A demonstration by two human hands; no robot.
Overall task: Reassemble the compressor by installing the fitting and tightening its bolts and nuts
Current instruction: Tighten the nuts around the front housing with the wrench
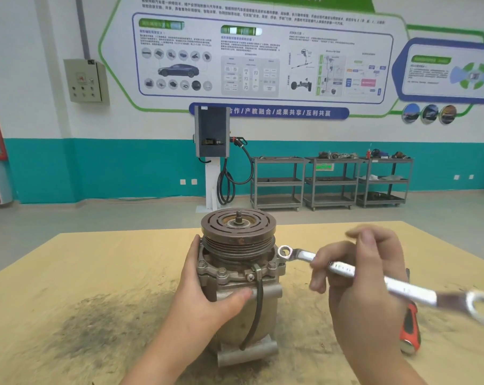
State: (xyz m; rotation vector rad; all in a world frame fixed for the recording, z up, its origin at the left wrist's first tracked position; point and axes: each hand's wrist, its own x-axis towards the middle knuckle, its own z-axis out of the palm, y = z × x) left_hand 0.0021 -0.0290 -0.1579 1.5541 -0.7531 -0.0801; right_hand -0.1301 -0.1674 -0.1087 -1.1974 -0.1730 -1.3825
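The compressor (239,276) stands upright on the bench (96,273), pulley on top, near the middle. My left hand (207,295) wraps its left side, grip closed around the body with the thumb across the front. My right hand (360,273) holds a wrench (360,276), grip closed on its shaft, the ring end just beside the compressor's right flange. A red-handled screwdriver (409,329) lies at the right.

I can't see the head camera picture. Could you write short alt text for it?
A person's left hand steadies a metal compressor standing upright on a tan table, while the right hand holds a silver ring wrench with its ring end beside the compressor's bolted flange. An orange-handled tool lies on the table at right.
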